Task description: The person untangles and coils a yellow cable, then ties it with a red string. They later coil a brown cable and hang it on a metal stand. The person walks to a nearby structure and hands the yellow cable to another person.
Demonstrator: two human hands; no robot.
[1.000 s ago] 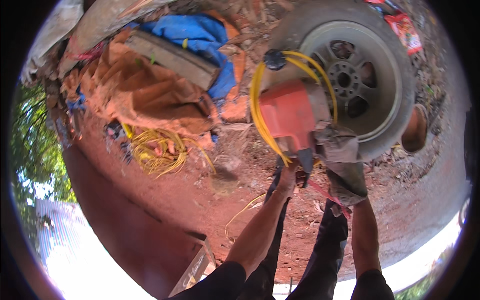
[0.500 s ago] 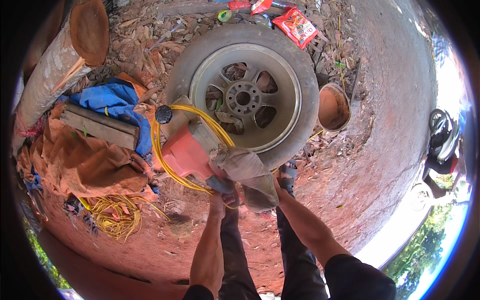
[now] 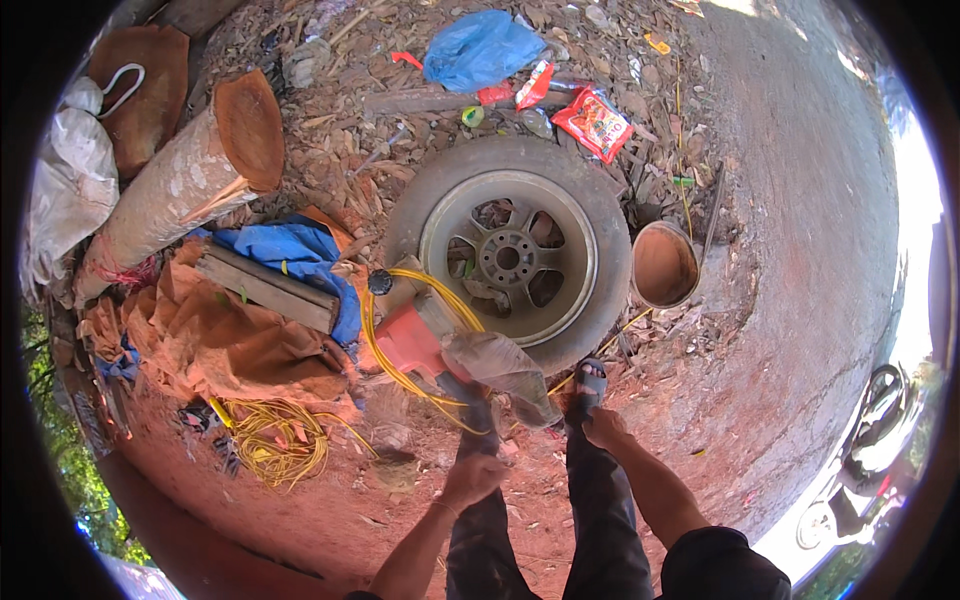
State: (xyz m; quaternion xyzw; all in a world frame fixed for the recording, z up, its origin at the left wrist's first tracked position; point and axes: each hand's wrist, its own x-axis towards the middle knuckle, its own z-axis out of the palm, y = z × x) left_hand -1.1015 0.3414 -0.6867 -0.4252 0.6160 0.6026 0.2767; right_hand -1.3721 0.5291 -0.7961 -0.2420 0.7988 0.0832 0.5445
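Note:
My left hand (image 3: pixel 475 482) hangs over my left leg, its fingers curled in with nothing seen in them. Beside my right leg is my right hand (image 3: pixel 605 428), fingers bent together and no object visible in it. Just ahead of both, apart from them, a red hand-held power tool (image 3: pixel 408 340), possibly an electric planer, rests at the near left edge of a tyre. It has a black knob and a dusty grey cloth dust bag (image 3: pixel 500 365). A looped yellow cord (image 3: pixel 368 325) lies around the tool. The tyre (image 3: pixel 410 200) lies flat, its spoked metal wheel rim (image 3: pixel 590 245) facing up.
Left of the tyre are a cut log (image 3: pixel 175 190), a wooden block (image 3: pixel 270 290), a blue cloth (image 3: pixel 285 250) and a brown sheet (image 3: pixel 200 335). Tangled yellow cord (image 3: pixel 270 440) lies nearer. A round pot (image 3: pixel 665 265) stands right; a blue plastic bag (image 3: pixel 482 50) and red wrappers (image 3: pixel 595 125) lie beyond.
Both hands have let go of the power tool and its dust bag and drawn back toward me. The tool stays beside the tyre. The view has shifted, showing more ground at the far side.

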